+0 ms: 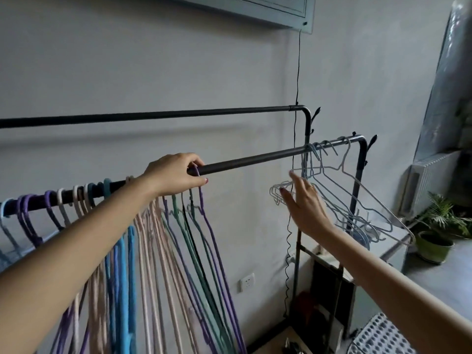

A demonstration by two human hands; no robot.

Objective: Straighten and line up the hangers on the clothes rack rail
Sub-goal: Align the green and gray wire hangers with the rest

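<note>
A dark near rail (pixel 255 159) runs from lower left to upper right. Several coloured hangers (pixel 158 241) in purple, pink, blue and green hang bunched on its left part. My left hand (pixel 176 175) lies over the rail and its fingers curl round the hook of the rightmost purple hanger (pixel 217 251). Several pale blue and white hangers (pixel 357 200) hang at the rail's right end. My right hand (pixel 304 200) is spread with straight fingers, its fingertips against the lower left edges of those pale hangers.
A second, higher rail (pixel 153 114) runs behind, close to the wall. A black cord (pixel 297 72) hangs down the wall by the rack's right post. A potted plant (pixel 434 236) stands at the right, and a wall socket (pixel 247 281) sits low.
</note>
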